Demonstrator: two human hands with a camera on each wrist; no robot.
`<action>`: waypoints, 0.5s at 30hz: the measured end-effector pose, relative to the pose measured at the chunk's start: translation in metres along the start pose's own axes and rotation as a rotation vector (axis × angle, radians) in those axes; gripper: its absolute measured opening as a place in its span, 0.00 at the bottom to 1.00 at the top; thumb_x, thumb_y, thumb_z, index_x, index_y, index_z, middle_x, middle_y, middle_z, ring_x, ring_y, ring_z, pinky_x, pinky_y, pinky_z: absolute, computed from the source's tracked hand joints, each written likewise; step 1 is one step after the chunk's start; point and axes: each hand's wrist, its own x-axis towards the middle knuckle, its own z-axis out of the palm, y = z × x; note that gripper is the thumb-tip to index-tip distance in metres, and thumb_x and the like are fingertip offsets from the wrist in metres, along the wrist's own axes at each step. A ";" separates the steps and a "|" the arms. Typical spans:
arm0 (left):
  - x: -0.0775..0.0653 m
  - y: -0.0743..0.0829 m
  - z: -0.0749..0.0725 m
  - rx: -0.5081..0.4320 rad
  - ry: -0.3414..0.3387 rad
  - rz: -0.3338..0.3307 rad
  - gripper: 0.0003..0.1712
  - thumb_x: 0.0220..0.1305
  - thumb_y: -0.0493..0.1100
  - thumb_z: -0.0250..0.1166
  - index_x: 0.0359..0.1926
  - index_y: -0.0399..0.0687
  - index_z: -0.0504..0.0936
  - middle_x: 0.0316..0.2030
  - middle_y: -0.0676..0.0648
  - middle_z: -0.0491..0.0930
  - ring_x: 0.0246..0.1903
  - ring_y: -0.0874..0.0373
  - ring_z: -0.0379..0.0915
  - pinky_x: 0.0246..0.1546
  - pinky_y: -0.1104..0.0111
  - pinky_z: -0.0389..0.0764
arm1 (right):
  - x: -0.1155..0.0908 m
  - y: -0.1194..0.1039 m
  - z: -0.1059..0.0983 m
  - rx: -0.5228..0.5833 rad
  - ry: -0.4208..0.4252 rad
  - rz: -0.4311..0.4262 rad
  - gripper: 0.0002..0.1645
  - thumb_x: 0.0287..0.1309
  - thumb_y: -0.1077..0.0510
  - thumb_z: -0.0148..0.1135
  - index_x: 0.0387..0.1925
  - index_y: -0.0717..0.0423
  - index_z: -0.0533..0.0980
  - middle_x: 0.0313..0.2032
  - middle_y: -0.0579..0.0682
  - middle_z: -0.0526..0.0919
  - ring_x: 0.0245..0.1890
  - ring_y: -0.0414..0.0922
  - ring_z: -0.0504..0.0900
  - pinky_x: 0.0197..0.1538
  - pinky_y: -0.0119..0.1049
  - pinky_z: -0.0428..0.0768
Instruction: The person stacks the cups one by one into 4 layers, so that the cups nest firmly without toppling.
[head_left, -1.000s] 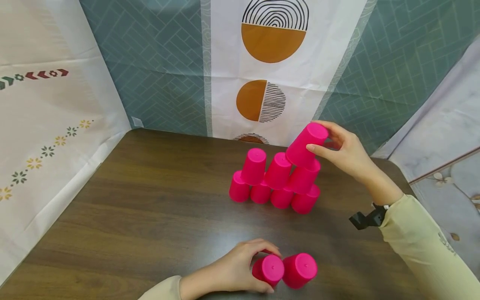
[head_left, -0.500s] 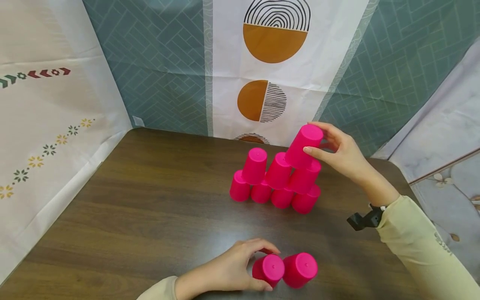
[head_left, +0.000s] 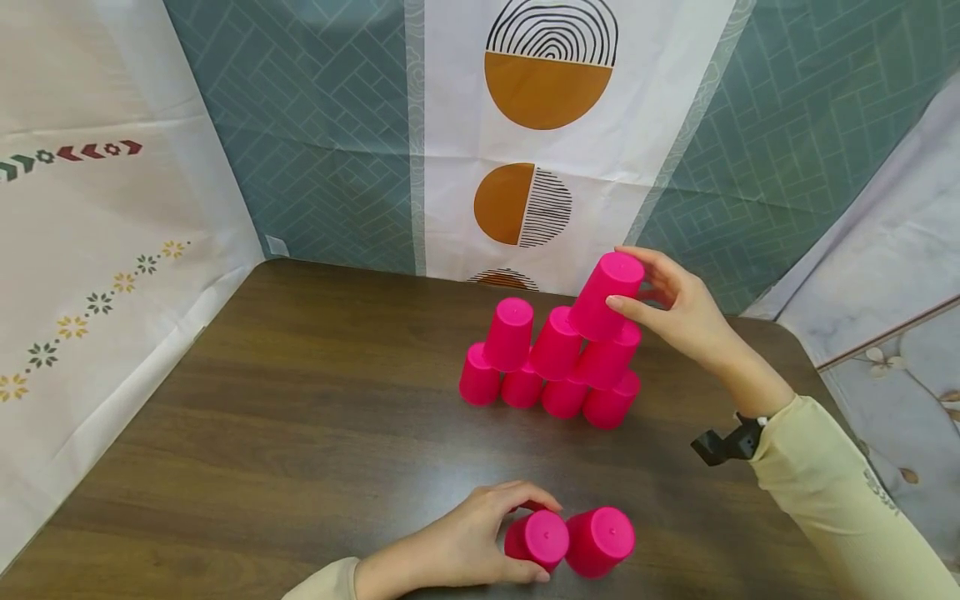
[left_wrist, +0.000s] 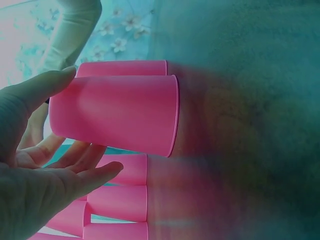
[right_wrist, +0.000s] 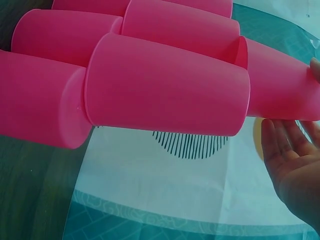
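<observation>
Upside-down pink cups form a stack on the table, several in the bottom row and 3 in the row above. My right hand (head_left: 693,321) pinches the top pink cup (head_left: 606,296) between thumb and fingers. In the right wrist view, this cup's rim (right_wrist: 242,52) is right at the bases of the second-row cups (right_wrist: 167,87). Near the front, my left hand (head_left: 480,533) has its thumb and fingers around another upside-down pink cup (head_left: 542,540) standing on the table. Close beside that cup, on its right, stands one more pink cup (head_left: 600,540).
The brown wooden table (head_left: 300,400) extends to the left of the stack. A patterned cloth (head_left: 337,150) hangs behind it, with a white flowered cloth (head_left: 112,333) along the left side. A black device (head_left: 727,442) is strapped to my right wrist.
My right hand has moved slightly left and down with the top cup, bringing it onto the second row. The left hand and the two front cups stay in place.
</observation>
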 end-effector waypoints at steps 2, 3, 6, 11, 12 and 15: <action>0.000 0.000 0.000 -0.005 -0.002 -0.007 0.28 0.51 0.45 0.72 0.52 0.58 0.72 0.47 0.60 0.77 0.49 0.70 0.72 0.51 0.68 0.75 | -0.001 0.000 0.000 0.005 -0.001 -0.009 0.37 0.55 0.57 0.65 0.65 0.44 0.64 0.52 0.41 0.76 0.48 0.38 0.75 0.46 0.27 0.74; 0.000 0.001 0.000 -0.010 -0.004 -0.012 0.27 0.51 0.45 0.72 0.52 0.58 0.72 0.47 0.60 0.77 0.49 0.69 0.72 0.51 0.68 0.75 | -0.002 0.001 -0.001 0.007 -0.002 -0.012 0.37 0.55 0.57 0.66 0.65 0.44 0.64 0.52 0.40 0.76 0.47 0.37 0.75 0.46 0.27 0.74; 0.000 0.001 0.000 -0.020 -0.005 -0.018 0.26 0.52 0.45 0.71 0.52 0.59 0.72 0.47 0.61 0.77 0.49 0.69 0.72 0.51 0.68 0.75 | -0.003 0.001 -0.002 0.016 -0.001 -0.018 0.37 0.54 0.58 0.66 0.65 0.42 0.64 0.51 0.39 0.76 0.47 0.36 0.75 0.46 0.26 0.73; 0.000 0.001 0.001 -0.023 0.000 -0.011 0.26 0.53 0.44 0.71 0.52 0.58 0.72 0.46 0.60 0.77 0.48 0.69 0.72 0.49 0.72 0.75 | -0.002 0.002 -0.001 0.050 0.002 -0.021 0.36 0.55 0.59 0.65 0.65 0.43 0.64 0.51 0.39 0.77 0.47 0.37 0.76 0.46 0.26 0.75; 0.000 0.001 0.002 -0.021 0.001 -0.009 0.26 0.53 0.44 0.71 0.52 0.58 0.72 0.46 0.59 0.77 0.48 0.69 0.72 0.48 0.72 0.75 | -0.002 0.003 -0.001 0.055 0.002 -0.021 0.36 0.55 0.59 0.65 0.65 0.43 0.64 0.51 0.39 0.77 0.47 0.37 0.76 0.46 0.26 0.75; 0.000 0.000 0.002 -0.032 -0.002 -0.012 0.26 0.53 0.44 0.71 0.52 0.56 0.72 0.46 0.59 0.77 0.48 0.69 0.73 0.47 0.74 0.76 | -0.001 0.004 0.000 0.063 0.002 -0.019 0.36 0.55 0.59 0.65 0.65 0.43 0.64 0.51 0.39 0.76 0.47 0.38 0.76 0.46 0.26 0.75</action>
